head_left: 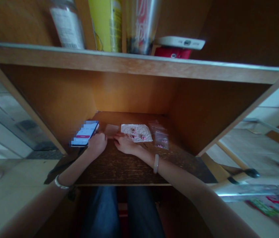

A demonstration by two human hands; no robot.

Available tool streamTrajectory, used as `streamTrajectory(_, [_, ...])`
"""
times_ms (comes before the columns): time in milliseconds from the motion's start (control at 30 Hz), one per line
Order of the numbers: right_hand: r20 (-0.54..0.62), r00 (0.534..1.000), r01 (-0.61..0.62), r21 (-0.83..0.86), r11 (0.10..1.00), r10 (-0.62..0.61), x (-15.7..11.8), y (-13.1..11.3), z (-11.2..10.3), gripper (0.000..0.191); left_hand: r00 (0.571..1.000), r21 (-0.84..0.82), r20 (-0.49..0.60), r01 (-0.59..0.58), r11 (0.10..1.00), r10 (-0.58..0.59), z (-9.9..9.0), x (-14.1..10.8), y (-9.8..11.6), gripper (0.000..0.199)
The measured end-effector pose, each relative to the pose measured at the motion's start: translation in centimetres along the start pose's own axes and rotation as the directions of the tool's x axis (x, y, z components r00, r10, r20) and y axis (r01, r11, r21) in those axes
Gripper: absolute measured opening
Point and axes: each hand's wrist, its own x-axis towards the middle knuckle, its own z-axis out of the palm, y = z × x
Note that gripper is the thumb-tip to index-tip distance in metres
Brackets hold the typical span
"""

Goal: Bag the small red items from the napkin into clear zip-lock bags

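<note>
Your left hand [97, 144] sits just beside the phone [85, 133] and your right hand [125, 144] at the tan square [111, 130] on the shelf [139, 120], fingers [116, 136] curled together, any pinch unclear, with the white paper [141, 127] and pink beads [133, 131] just right, then a plastic bag [161, 138]
</note>
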Motion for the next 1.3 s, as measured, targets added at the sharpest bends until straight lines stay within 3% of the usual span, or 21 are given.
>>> streamTrajectory(267, [-0.014,1.0,0.013,-0.049,0.999,-0.013,0.0,0.2,-0.3,0.033,1.0,0.017,0.012,-0.006,1.0,0.006,-0.9,-0.4,0.4,0.039])
streamTrajectory(467, [-0.027,0.992,-0.125,-0.164,0.979,0.122,-1.8,1.7,-4.7,0.044,0.999,0.012,0.009,-0.044,0.999,0.044,-1.8,-0.7,0.6,0.042])
streamTrajectory(533, [-0.019,0.963,-0.268,-0.215,0.939,0.27,-2.9,3.1,-6.8,0.037,0.997,0.005,0.005,-0.077,0.997,0.077,-1.9,-0.7,0.9,0.042])
streamTrajectory(667, [-0.045,0.86,-0.503,-0.242,0.829,0.509,-5.4,7.0,-10.2,0.031,0.983,-0.046,-0.017,-0.184,0.982,0.183,-1.9,-0.8,2.3,0.037])
streamTrajectory(767, [0.037,0.804,-0.57,-0.235,0.788,0.593,-7.0,9.9,-11.8,0.023,0.943,-0.125,-0.028,-0.332,0.935,0.331,-1.9,-1.1,3.9,0.03])
streamTrajectory(933, [0.164,0.819,-0.528,-0.158,0.834,0.55,-7.9,13.2,-13.0,0.018,0.82,-0.282,-0.104,-0.567,0.774,0.563,-1.5,-1.5,6.5,0.028])
streamTrajectory(1100, [0.294,0.796,-0.524,-0.104,0.845,0.529,-8.2,14.2,-14.6,0.011,0.728,-0.375,-0.187,-0.674,0.637,0.659,-0.9,-1.7,8.2,0.026])
streamTrajectory(1167, [0.403,0.792,-0.499,-0.002,0.866,0.457,-8.6,13.7,-15.6,0.015,0.711,-0.417,-0.231,-0.689,0.593,0.664,-0.9,-1.6,8.7,0.027])
streamTrajectory(1233, [0.493,0.807,-0.472,0.206,0.857,0.325,-9.0,12.8,-16.8,0.018,0.712,-0.47,-0.294,-0.689,0.551,0.638,-1.0,-1.4,8.9,0.029])
streamTrajectory(1300, [0.467,0.853,-0.448,0.424,0.787,0.233,-9.3,11.7,-17.7,0.021,0.715,-0.527,-0.371,-0.687,0.5,0.592,-1.0,-0.9,9.0,0.03])
